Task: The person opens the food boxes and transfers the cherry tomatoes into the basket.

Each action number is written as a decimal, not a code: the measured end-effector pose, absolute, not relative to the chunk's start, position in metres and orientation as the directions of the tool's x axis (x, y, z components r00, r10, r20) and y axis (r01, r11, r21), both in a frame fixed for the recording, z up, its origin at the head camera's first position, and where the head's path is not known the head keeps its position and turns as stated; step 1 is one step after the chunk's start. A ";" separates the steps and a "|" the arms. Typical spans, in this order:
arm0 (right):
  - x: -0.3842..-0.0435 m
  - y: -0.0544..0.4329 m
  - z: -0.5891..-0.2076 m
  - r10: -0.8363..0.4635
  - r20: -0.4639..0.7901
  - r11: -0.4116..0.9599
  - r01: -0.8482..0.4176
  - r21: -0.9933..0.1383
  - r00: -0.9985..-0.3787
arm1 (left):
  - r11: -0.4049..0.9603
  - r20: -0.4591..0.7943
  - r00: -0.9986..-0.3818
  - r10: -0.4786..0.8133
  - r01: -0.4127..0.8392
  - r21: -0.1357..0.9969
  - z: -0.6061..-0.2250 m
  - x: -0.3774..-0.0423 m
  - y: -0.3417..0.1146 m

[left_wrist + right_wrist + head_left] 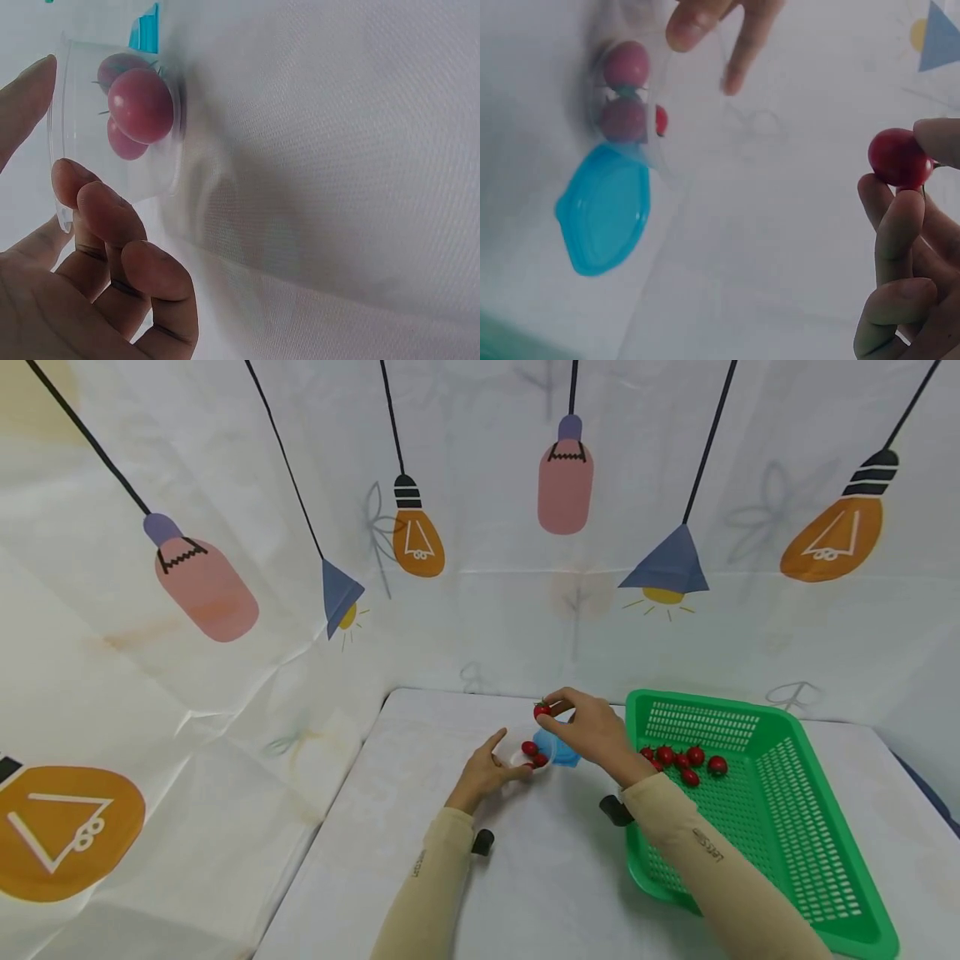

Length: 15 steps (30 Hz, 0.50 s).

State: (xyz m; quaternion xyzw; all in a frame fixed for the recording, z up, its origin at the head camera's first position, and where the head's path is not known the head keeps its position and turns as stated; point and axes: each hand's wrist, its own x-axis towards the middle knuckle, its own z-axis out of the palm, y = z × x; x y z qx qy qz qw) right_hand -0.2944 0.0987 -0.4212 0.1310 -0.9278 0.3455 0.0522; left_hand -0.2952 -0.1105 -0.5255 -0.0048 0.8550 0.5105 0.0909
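Observation:
My left hand [483,774] holds a clear plastic container [71,112] near its rim, thumb on one side and fingertips on the other. Several red cherry tomatoes [140,106] with green stems lie inside it. Above and just beyond the container, my right hand [596,735] pinches one cherry tomato [900,158] between thumb and fingers, its stem still attached. A blue lid [604,214] rests on the white table beside the container, partly behind the right hand in the head view.
To the right stands a green slotted basket [750,827], with several loose cherry tomatoes [681,760] toward its far left. The right forearm reaches across its near left side. A wall covering with printed lamps [566,485] rises behind the table [555,877] and along its left.

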 end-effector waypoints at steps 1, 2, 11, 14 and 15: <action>-0.292 0.102 -0.419 -0.208 0.197 0.723 -0.286 -0.629 -0.958 | 0.478 -0.162 -0.983 0.084 -0.103 0.872 -0.526 -0.295 -0.110; -0.290 0.105 -0.417 -0.208 0.201 0.720 -0.289 -0.631 -0.957 | 0.478 -0.163 -0.983 0.083 -0.105 0.872 -0.526 -0.295 -0.110; -0.273 0.142 -0.405 -0.198 0.224 0.709 -0.297 -0.639 -0.954 | 0.490 -0.167 -0.983 0.074 -0.110 0.865 -0.525 -0.294 -0.109; -0.268 0.155 -0.404 -0.178 0.219 0.718 -0.279 -0.638 -0.959 | 0.491 -0.160 -0.984 0.076 -0.102 0.865 -0.526 -0.294 -0.110; -0.266 0.160 -0.404 -0.173 0.217 0.720 -0.273 -0.638 -0.961 | 0.491 -0.158 -0.984 0.078 -0.100 0.866 -0.527 -0.295 -0.110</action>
